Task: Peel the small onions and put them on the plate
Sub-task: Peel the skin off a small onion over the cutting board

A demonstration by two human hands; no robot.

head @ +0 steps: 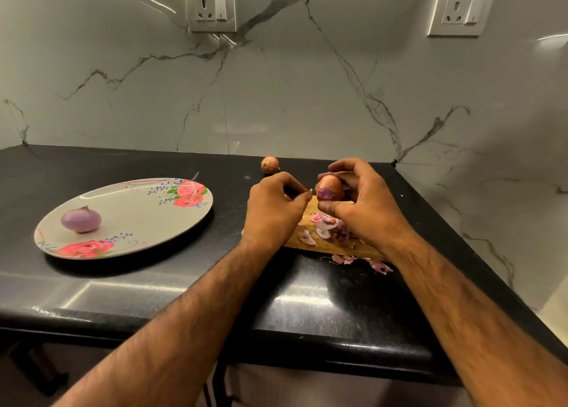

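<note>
- Right of centre, the right hand [362,203] gripped a part-peeled onion [329,188] above a wooden board [319,243].
- The left hand [273,210], just beside it, was pinched narrow; whether it held skin could not be told.
- Likely risk: the smooth bare patch could let the onion slip and drop.
- Its long axis ran roughly top to bottom, purple bare patch facing the viewer.

Peeled onion [81,219] on floral plate [138,210] (second onion [330,188] half-peeled)
</note>
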